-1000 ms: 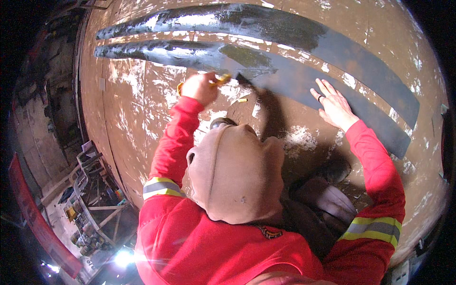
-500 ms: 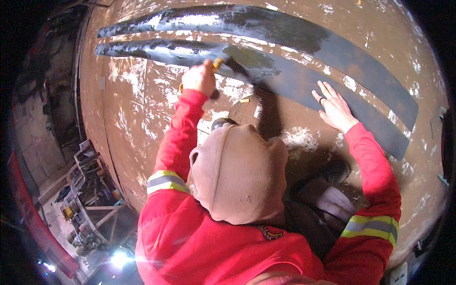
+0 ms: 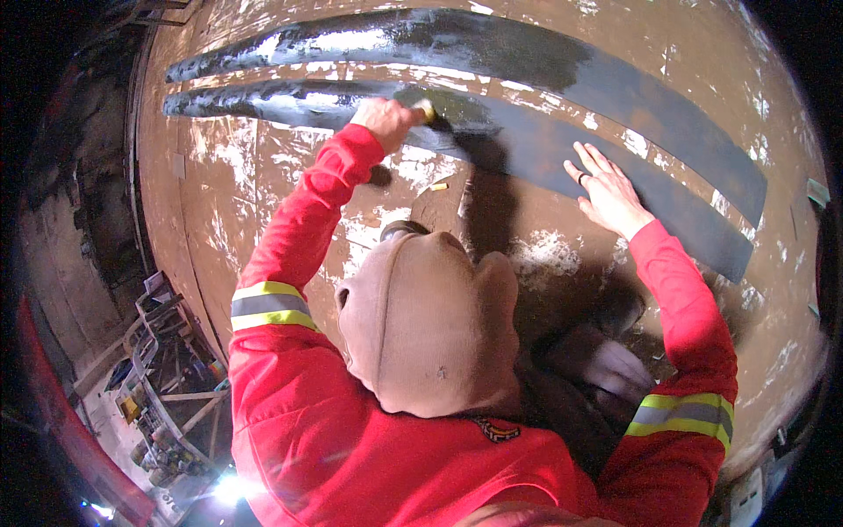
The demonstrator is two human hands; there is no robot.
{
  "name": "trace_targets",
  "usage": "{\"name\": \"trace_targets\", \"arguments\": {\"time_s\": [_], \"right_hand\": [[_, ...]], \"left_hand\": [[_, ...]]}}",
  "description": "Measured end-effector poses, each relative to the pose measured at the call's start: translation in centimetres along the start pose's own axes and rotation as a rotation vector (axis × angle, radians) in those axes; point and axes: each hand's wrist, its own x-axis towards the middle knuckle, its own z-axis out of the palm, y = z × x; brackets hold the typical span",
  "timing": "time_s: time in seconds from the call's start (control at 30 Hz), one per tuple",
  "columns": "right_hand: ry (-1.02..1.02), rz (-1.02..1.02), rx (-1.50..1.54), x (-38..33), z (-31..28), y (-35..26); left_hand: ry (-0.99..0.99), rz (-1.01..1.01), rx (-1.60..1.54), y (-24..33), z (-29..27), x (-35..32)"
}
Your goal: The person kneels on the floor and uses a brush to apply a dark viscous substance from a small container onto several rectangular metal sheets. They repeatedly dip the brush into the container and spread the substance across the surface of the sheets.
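Two long dark grey strips lie side by side, curving in this view: the far strip [image 3: 654, 114] and the near strip [image 3: 544, 145]. Their left stretches look black, wet and shiny; the right stretches are matt. My left hand [image 3: 386, 121] is closed around what looks like a small yellow-handled brush [image 3: 428, 111], whose yellow end shows over the near strip. The rest of it is hidden in my fist. My right hand [image 3: 606, 189] rests flat on the near strip's matt part, fingers apart, with a dark ring on one finger.
The brown board surface [image 3: 215, 211] has white smears. A small yellow scrap [image 3: 439, 186] lies near the strips. A tan cloth-covered form [image 3: 430, 334], seemingly my bent knee, rises between my arms. A cluttered metal frame [image 3: 171, 378] stands lower left, near a bright light [image 3: 233, 489].
My left hand has slid right along the near strip with the brush. My right hand stays on the strip. The whole view has shifted slightly.
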Motion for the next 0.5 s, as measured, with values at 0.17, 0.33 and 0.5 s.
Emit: {"name": "trace_targets", "arguments": {"time_s": [0.17, 0.33, 0.5], "right_hand": [[0.063, -0.032, -0.014, -0.2, 0.5, 0.8], [0.036, -0.009, 0.009, 0.4, 0.4, -0.1], [0.007, 0.016, 0.007, 0.0, 0.0, 0.1]], "left_hand": [[0.059, -0.089, -0.265, -0.3, -1.9, -2.9], [-0.021, -0.295, -0.082, 0.8, 0.6, -2.7], [0.157, -0.205, -0.449, 4.0, -1.6, -2.4]]}}
